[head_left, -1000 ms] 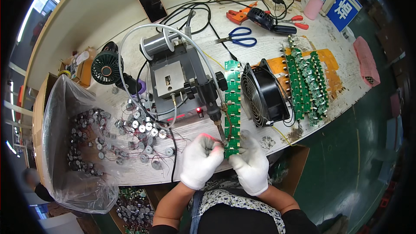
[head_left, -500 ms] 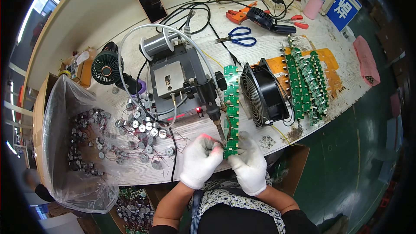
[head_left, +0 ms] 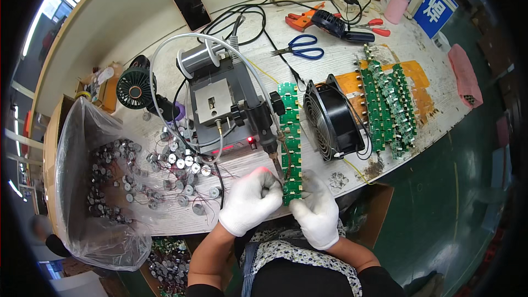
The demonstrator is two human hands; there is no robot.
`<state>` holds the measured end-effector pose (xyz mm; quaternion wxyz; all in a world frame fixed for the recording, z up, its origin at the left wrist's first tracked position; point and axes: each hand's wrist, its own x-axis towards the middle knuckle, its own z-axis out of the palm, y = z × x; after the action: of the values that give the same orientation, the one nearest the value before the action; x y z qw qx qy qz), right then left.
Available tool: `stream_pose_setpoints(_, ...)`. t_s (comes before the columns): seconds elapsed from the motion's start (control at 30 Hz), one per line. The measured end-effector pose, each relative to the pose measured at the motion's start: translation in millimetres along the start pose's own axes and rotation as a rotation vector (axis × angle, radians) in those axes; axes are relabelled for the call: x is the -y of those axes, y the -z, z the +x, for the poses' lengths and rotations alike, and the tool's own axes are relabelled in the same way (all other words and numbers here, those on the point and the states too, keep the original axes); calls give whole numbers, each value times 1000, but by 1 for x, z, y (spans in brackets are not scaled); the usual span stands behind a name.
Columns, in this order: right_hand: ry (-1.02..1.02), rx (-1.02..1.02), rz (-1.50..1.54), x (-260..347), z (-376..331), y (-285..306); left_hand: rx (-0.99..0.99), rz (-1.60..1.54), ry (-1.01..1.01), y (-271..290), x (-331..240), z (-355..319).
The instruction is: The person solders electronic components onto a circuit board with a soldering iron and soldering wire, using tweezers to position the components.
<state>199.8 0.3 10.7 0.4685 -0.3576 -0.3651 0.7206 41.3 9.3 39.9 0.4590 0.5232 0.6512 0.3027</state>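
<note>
A long green strip of circuit boards (head_left: pixel 293 146) stretches away from me, its near end in my white-gloved right hand (head_left: pixel 317 212). That hand's thumb lies on the strip's near right edge with the fingers curled behind. My left hand (head_left: pixel 250 199), also in a white glove, is closed in a pinch at the strip's left edge; what sits between its fingertips is too small to make out. Just above the fingertips, the soldering iron (head_left: pixel 269 143) points down at the strip from its clamp on the grey soldering machine (head_left: pixel 220 91). Solder wire winds on a spool (head_left: pixel 199 59) on top.
Left lie many small round motors (head_left: pixel 188 160) with thin wires, some in a plastic-lined box (head_left: pixel 71 187). A black fan (head_left: pixel 335 118) stands right of the strip, before more stacked board strips (head_left: pixel 388 107). Blue scissors (head_left: pixel 305 47), cables and a phone (head_left: pixel 191 5) lie farther back.
The strip has shifted slightly toward me and left at its far end. My left hand has turned and moved a little, still pinching by the iron's tip. My right hand has barely moved.
</note>
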Motion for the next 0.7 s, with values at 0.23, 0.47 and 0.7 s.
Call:
stream_pose_setpoints(0.23,-5,-2,-7,1,0,-1,16,134,-107,6,-3,4)
stream_pose_setpoints(0.47,-19,-26,28,3,0,-2,39,210,-149,9,-9,8)
stream_pose_setpoints(0.7,96,-53,-129,-10,-4,4,42,240,-195,10,-14,10)
